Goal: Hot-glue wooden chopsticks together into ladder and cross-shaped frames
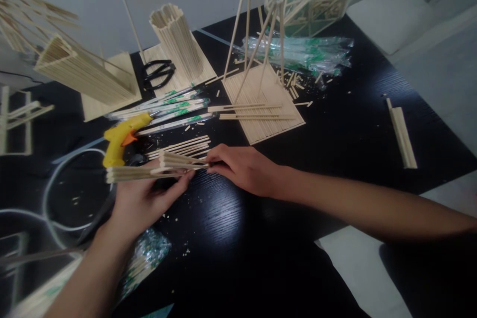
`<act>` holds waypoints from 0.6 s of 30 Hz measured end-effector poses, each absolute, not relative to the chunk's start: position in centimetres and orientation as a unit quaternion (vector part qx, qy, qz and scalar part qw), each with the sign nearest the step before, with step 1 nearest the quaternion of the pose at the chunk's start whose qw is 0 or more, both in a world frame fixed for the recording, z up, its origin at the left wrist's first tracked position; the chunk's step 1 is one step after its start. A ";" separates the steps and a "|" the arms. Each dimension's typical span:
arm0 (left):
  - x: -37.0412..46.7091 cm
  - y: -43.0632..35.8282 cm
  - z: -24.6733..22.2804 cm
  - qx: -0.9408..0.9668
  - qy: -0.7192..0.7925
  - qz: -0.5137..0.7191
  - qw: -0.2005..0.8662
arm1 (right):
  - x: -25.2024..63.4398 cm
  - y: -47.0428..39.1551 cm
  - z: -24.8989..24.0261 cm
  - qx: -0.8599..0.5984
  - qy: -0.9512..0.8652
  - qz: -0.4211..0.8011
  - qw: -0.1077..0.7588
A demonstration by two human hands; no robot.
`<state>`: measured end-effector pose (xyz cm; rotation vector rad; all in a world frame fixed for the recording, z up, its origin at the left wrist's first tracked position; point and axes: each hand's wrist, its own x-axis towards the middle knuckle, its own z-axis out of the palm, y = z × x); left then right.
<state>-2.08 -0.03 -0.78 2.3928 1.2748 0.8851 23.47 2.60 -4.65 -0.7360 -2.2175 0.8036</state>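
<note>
My left hand point(139, 203) is closed around a bundle of pale wooden chopsticks point(130, 174), which points left and right above the black table. Some of the chopsticks fan apart near my thumb. My right hand point(248, 169) pinches the right-hand ends of the chopsticks between thumb and fingers, close to the left fingertips. Just behind the hands lie loose chopsticks point(186, 146) in a row. A yellow glue gun point(119, 139) with an orange trigger rests on its side left of them.
Wrapped chopsticks point(179, 104) lie behind the glue gun. Further back stand two stick-built towers point(179, 39) point(85, 69), black scissors point(158, 73) and a stick board point(261, 126) with upright legs. A white cable point(46, 194) loops at left; a short stick piece point(403, 136) lies right.
</note>
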 end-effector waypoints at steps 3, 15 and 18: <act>-2.2 0.0 -1.0 0.830 0.449 0.303 0.134 | 23.5 2.6 -4.7 -0.266 -0.853 0.298 0.334; -2.0 0.1 -0.9 0.833 0.431 0.310 0.155 | 23.5 2.7 -5.2 -0.249 -0.851 0.290 0.361; -2.2 0.0 -1.1 0.831 0.437 0.310 0.153 | 23.6 2.7 -5.0 -0.245 -0.855 0.297 0.348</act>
